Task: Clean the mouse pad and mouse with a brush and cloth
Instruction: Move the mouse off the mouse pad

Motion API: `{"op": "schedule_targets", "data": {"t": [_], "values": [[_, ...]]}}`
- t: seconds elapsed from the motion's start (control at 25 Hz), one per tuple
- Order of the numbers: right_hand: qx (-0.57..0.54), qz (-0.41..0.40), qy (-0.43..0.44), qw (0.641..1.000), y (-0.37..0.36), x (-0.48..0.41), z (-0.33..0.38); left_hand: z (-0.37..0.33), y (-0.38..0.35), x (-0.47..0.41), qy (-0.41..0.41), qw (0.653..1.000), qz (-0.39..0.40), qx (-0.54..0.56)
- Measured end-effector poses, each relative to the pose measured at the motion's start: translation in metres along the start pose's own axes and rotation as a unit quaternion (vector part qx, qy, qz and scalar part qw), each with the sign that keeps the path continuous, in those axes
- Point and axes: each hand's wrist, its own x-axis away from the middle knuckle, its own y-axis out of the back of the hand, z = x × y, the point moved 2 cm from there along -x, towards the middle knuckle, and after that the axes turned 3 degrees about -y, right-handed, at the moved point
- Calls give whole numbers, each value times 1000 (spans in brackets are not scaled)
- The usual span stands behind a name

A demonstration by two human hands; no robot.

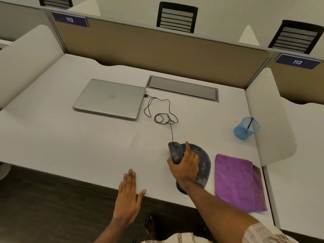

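A dark, dusty mouse sits at the left edge of a dark blue mouse pad speckled with crumbs, near the desk's front edge. My right hand grips the mouse, thumb on its left side and index finger stretched along its right. My left hand lies flat with straight fingers on the desk's front edge, left of the pad. A folded purple cloth lies right of the pad. A blue brush stands in a blue mesh cup at the far right.
A shut silver laptop lies at the back left, with the mouse's cable looped from its side. A cable tray lid is set into the white desk. Beige partitions wall the desk behind and at both sides.
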Motion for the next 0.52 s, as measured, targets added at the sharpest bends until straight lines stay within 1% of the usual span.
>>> {"op": "schedule_targets", "data": {"t": [0.12,0.32,0.52], "values": [[-2,1,33,999,-15,3,22,1,0,0,6,1000,-1,-5],[-2,24,78,997,-45,14,58,-2,1,-1,17,1000,-1,-9],[-2,62,83,995,-67,23,81,-4,2,-2,19,1000,2,-10]]}}
